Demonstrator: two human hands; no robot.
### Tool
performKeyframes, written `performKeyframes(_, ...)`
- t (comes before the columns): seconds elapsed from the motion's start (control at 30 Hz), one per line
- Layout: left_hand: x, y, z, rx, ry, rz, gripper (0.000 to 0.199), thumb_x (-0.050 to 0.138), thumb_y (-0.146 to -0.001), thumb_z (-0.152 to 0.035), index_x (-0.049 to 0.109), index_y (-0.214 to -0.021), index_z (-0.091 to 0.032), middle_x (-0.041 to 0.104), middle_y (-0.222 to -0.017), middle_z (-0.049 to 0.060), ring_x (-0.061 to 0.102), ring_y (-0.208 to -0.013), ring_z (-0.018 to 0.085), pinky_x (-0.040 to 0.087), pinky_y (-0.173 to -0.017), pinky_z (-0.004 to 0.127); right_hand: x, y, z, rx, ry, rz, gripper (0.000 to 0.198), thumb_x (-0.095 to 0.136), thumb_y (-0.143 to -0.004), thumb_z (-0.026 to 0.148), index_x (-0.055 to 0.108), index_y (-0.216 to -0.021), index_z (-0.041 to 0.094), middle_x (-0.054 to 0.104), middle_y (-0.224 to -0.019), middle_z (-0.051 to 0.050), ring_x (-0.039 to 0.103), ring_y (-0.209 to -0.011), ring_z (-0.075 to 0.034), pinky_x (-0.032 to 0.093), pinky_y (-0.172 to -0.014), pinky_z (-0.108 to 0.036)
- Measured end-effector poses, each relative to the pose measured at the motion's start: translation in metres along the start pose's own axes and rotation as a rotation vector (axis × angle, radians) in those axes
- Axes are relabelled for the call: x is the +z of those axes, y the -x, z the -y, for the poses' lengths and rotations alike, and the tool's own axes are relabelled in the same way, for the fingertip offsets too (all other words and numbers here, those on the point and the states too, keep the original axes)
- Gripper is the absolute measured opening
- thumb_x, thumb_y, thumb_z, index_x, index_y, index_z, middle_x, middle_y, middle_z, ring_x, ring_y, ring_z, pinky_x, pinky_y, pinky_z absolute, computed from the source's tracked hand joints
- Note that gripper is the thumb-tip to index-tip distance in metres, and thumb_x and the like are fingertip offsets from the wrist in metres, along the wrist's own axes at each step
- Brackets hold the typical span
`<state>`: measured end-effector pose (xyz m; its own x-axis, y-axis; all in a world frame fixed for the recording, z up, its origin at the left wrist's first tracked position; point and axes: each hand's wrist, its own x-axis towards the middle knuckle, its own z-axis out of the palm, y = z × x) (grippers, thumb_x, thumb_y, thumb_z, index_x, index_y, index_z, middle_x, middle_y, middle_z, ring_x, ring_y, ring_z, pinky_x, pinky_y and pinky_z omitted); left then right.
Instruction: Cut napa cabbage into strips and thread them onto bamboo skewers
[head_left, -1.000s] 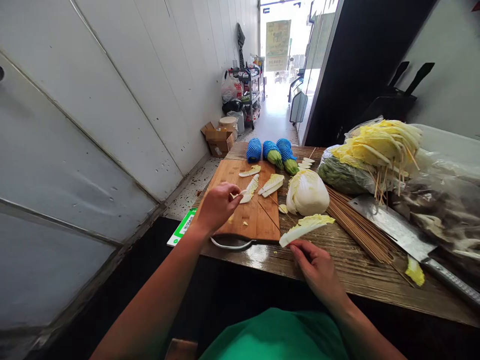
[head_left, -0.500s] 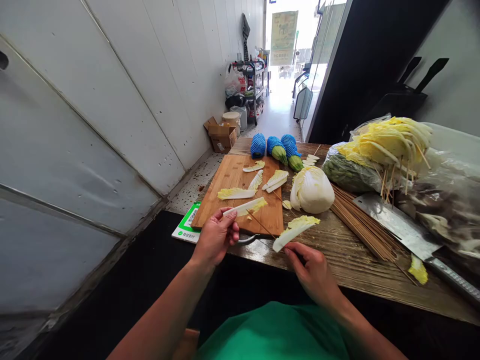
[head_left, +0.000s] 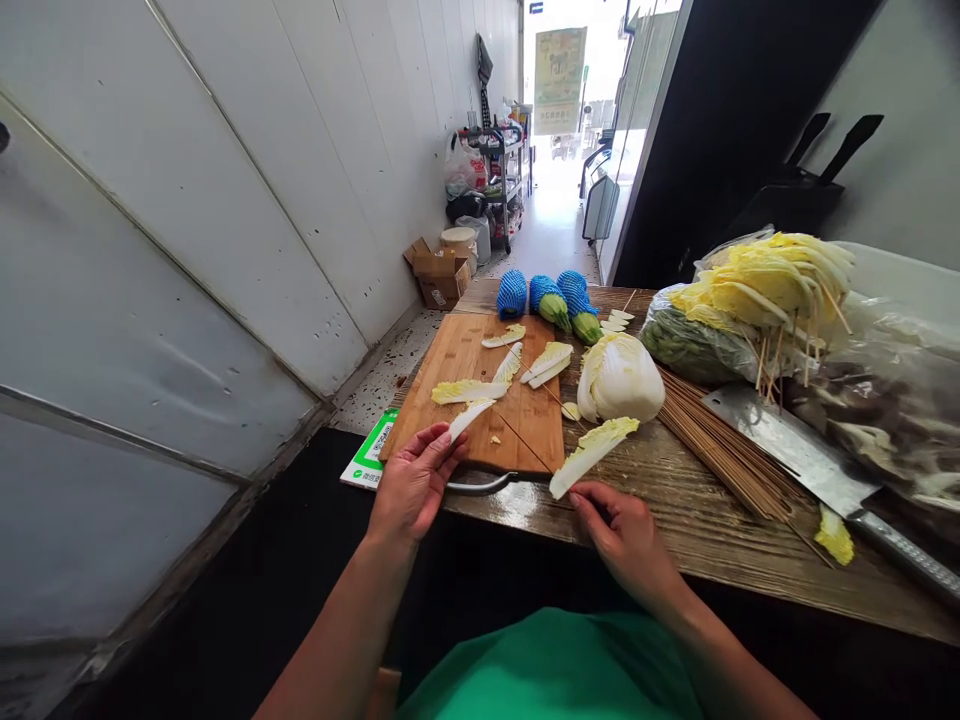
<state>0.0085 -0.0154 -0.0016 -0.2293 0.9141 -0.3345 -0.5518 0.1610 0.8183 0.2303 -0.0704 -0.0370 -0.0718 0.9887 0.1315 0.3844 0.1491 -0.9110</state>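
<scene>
My left hand pinches a narrow strip of napa cabbage leaf over the near edge of the wooden cutting board. In my right hand is the end of a thin bamboo skewer, its tip slanting up and left over the board. A second cabbage strip, white with a yellow frilly edge, sits on the skewer close to my right fingertips. More cut cabbage pieces lie on the board. Right of it stands a trimmed cabbage head.
A bundle of skewers and a cleaver lie to the right. Behind them, skewered cabbage rests on plastic bags. Squashes in blue foam nets stand at the back. A green-and-white payment sign pokes out at left.
My left hand has drawn left and down with its cabbage strip, away from the skewer tip, and the strip has turned more upright. My right hand has barely moved.
</scene>
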Motion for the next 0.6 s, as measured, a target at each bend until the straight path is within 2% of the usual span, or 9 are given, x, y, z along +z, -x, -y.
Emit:
performKeyframes(0.23,-0.001,-0.003,0.002,0.028,0.010,0.021,0.022,0.058,-0.069,0.002,0.060,-0.085,-0.012,0.065,-0.078,0.004,0.065,-0.073,0.013,0.054,-0.068,0.022,0.002,-0.001,-0.003,-0.006,0.005,0.007,0.026,0.043,-0.086,0.033,0.063,-0.083,0.016,0.067,-0.074,-0.004,0.060,-0.064,-0.016,0.045,-0.058,-0.025)
performKeyframes(0.33,-0.003,-0.005,0.001,0.012,0.021,0.027,0.023,0.056,-0.069,0.004,0.060,-0.086,-0.012,0.065,-0.077,0.005,0.065,-0.074,0.014,0.054,-0.069,0.023,-0.002,0.000,-0.002,-0.015,0.027,0.059,0.026,0.042,-0.086,0.031,0.064,-0.085,0.017,0.066,-0.072,-0.003,0.060,-0.065,-0.016,0.044,-0.056,-0.024)
performKeyframes(0.47,-0.003,-0.005,-0.001,-0.025,0.022,0.021,0.026,0.053,-0.071,0.005,0.059,-0.090,-0.012,0.066,-0.075,0.006,0.065,-0.075,0.014,0.054,-0.068,0.022,-0.010,-0.001,0.001,-0.101,0.134,0.144,0.024,0.041,-0.087,0.025,0.064,-0.085,0.018,0.067,-0.076,-0.003,0.061,-0.068,-0.015,0.045,-0.061,-0.024)
performKeyframes(0.6,0.000,-0.004,-0.003,-0.024,0.075,0.002,0.026,0.054,-0.071,0.004,0.060,-0.090,-0.012,0.065,-0.077,0.005,0.065,-0.076,0.014,0.054,-0.067,0.022,-0.009,-0.013,0.000,-0.184,0.284,0.100,0.022,0.041,-0.086,0.021,0.063,-0.083,0.017,0.067,-0.079,-0.004,0.062,-0.070,-0.015,0.045,-0.064,-0.024)
